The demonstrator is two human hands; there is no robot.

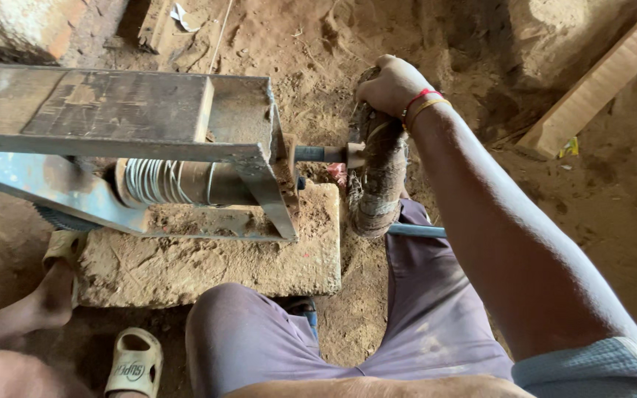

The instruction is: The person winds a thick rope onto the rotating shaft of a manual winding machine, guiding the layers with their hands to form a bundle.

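Crank wheel (379,184), wrapped in worn cloth and cord, stands upright at about two o'clock from the stone slab (208,258), fixed on a short shaft (318,153) running into the metal frame (259,158). Right hand (392,85) is clenched over the wheel's top rim, seemingly for leverage from above. Inside the frame sits a spool of pale wire (158,181). The slab appears to weigh the frame down on the dirt floor (613,221). Left hand is out of sight.
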